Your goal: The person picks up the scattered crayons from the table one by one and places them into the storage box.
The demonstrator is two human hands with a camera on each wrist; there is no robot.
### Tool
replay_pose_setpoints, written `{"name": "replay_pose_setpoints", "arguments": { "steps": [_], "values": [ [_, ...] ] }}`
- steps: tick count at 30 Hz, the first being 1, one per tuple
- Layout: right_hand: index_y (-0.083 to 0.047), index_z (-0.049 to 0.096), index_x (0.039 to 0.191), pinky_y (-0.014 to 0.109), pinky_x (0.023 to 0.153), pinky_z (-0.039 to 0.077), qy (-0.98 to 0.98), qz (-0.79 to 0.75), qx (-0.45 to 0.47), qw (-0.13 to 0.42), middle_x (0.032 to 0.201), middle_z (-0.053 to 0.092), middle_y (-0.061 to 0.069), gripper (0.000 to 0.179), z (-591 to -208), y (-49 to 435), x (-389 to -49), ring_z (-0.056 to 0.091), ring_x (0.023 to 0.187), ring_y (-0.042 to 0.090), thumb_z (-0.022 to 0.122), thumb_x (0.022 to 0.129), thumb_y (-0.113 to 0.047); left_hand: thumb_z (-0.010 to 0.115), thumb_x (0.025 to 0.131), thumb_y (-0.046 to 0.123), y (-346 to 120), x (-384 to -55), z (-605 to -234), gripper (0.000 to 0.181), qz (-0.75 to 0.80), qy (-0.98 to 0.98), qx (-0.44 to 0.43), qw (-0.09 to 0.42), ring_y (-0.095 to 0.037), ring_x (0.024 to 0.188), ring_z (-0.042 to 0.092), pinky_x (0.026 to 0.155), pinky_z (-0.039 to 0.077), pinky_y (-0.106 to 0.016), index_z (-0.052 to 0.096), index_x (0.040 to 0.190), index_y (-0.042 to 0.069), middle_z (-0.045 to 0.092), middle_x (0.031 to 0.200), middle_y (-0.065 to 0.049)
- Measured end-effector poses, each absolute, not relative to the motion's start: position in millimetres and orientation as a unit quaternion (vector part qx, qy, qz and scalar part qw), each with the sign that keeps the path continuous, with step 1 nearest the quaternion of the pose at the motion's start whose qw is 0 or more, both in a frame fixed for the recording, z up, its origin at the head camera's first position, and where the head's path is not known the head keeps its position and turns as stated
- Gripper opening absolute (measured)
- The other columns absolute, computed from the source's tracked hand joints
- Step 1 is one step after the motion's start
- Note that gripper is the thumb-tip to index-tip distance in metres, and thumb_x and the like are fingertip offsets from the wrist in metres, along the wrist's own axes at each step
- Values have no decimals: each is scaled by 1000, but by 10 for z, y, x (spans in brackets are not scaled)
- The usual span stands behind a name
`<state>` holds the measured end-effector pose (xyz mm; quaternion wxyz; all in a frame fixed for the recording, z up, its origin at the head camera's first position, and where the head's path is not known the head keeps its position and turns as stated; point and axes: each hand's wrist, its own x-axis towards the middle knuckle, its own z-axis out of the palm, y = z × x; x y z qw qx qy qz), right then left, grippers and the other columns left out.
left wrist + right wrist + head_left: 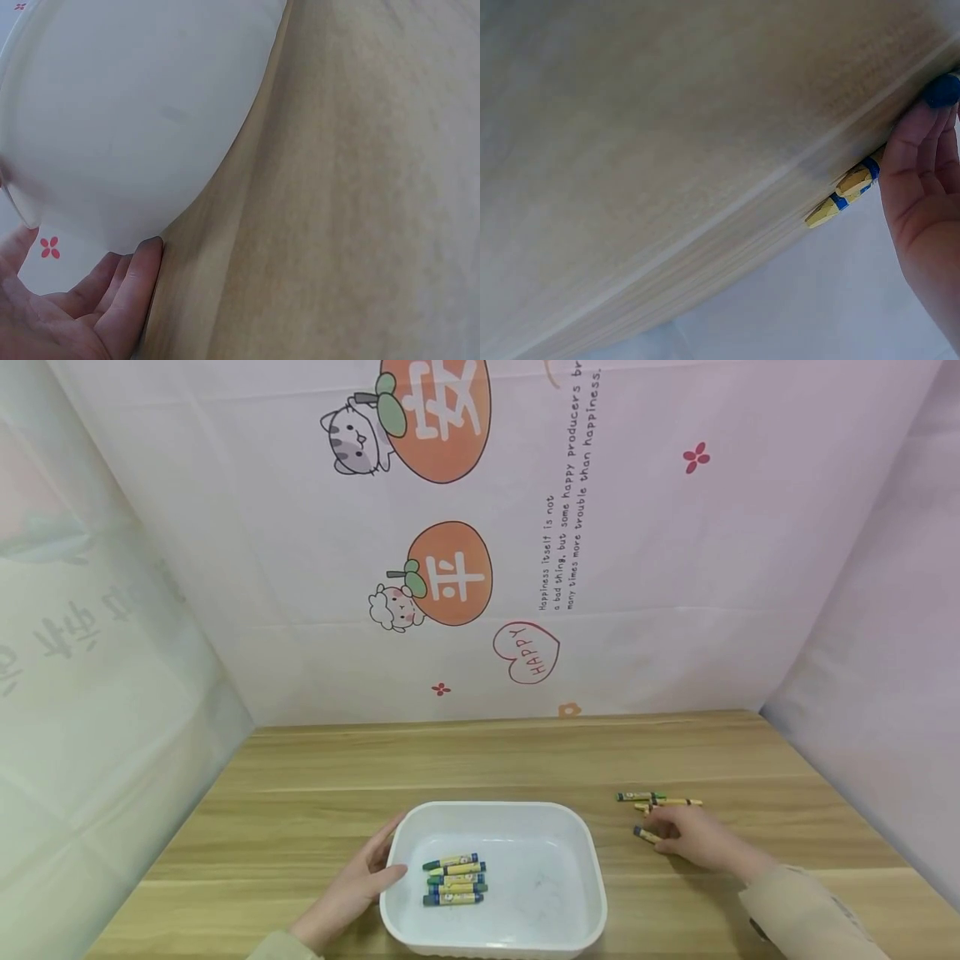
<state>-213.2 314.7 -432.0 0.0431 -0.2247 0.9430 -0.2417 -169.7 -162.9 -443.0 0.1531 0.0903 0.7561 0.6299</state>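
My left hand grips the left side of a white plastic tub, thumb over the rim and fingers against the outer wall. Inside, toward the left, several crayons in yellow wrappers lie side by side, mostly green-tipped. To the right of the tub, my right hand pinches a crayon with a dark blue end, low over the table. That dark blue crayon end shows at the fingertips in the right wrist view; the hand hides the rest.
Just beyond the right hand lie a green crayon and yellowish crayons, partly covered by the fingers. The wooden table ends at a printed white cloth behind, with cloth walls on both sides.
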Motion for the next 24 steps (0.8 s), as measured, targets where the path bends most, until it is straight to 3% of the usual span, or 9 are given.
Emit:
{"name": "replay_pose_setpoints", "arguments": {
  "steps": [12,20,24],
  "values": [
    [-5,65,104,18,61,44,937,-266,-217,59,86,62,-4,26,-4206,3021,-2163,50,74,0,67,80,-14,56,91,17,-1638,-1709,-4459,71,625,760,100,147,-38,118,49,81,56,-41,15,150,16,27,142,-37],
    [-6,65,104,19,61,45,935,-265,-235,27,85,61,-3,22,-3954,2782,-2229,51,76,3,66,83,-13,54,92,16,-1638,-1706,-4443,71,634,750,104,156,-34,117,50,81,56,-41,13,150,17,28,142,-36],
    [-8,64,107,21,62,46,934,-264,-238,44,85,61,-3,22,-3776,2573,-2251,53,78,8,63,85,-12,54,91,15,-1641,-1706,-4445,72,638,746,103,158,-32,115,52,80,56,-41,13,150,17,28,141,-37]
  ]
}}
